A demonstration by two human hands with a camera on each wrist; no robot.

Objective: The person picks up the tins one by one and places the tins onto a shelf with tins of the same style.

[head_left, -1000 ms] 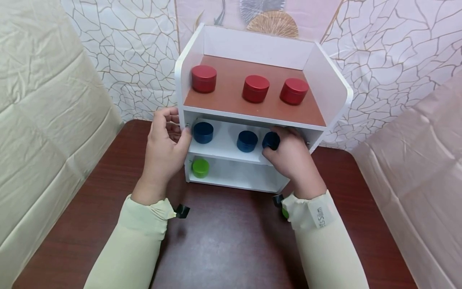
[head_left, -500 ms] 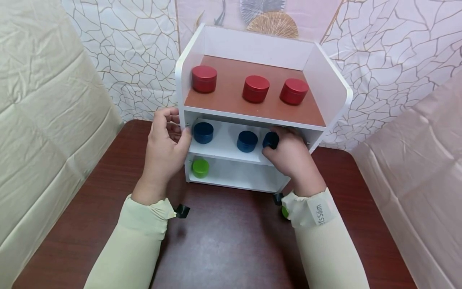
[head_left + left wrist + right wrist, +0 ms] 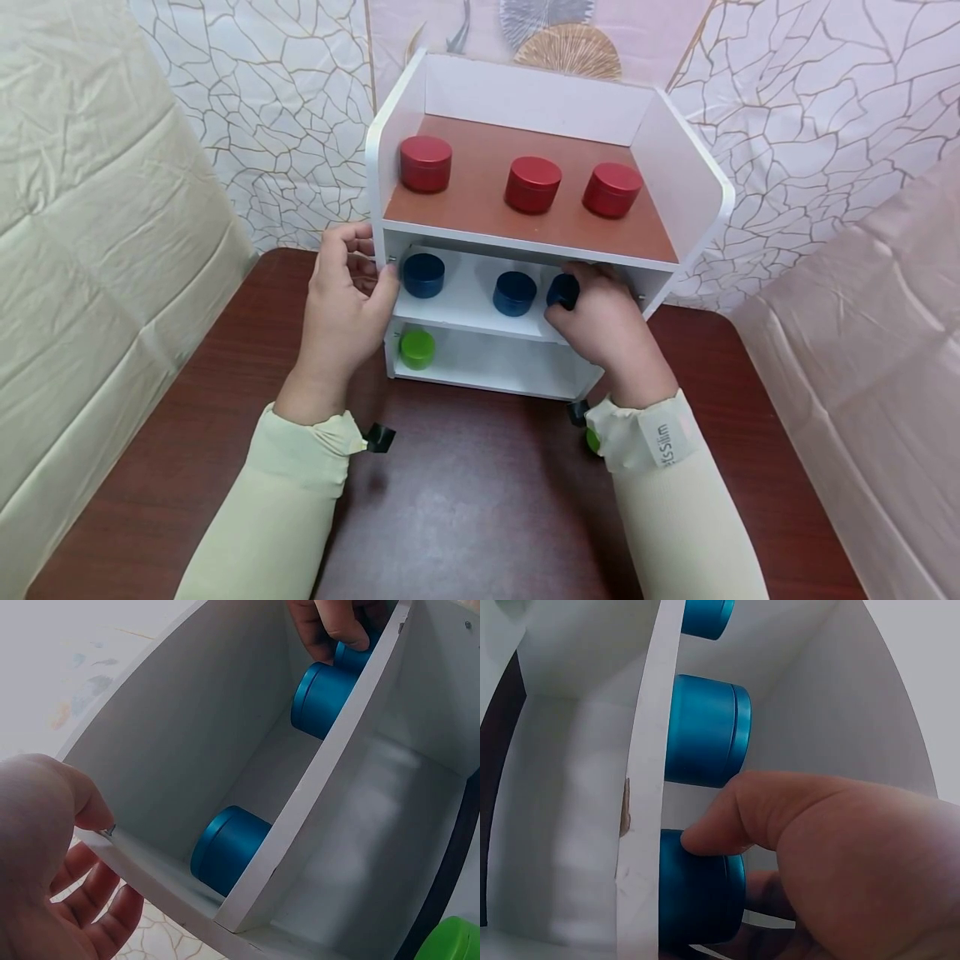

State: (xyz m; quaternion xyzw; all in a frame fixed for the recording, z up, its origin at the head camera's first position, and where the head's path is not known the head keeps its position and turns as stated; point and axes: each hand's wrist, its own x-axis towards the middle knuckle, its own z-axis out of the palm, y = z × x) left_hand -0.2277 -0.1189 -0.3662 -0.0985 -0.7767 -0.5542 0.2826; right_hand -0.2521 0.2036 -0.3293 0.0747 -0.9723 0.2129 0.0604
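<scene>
A white shelf unit with a brown top board stands on the table. On its middle shelf are three blue round tins: a left tin, a middle tin and a right tin. My right hand grips the right tin, thumb on its near side in the right wrist view; the fingers beyond are partly hidden. That tin rests upright on the shelf. My left hand holds the unit's left side panel, thumb at the front edge and fingers outside, as the left wrist view shows.
Three red tins, among them the middle red tin, stand on the top board. A green tin sits at the left of the bottom shelf. Another green thing is mostly hidden behind my right cuff. Cloth hangs around the dark table.
My right wrist and cuff have shifted up very slightly since a second ago. Both hands keep their holds, and the tins stay in place.
</scene>
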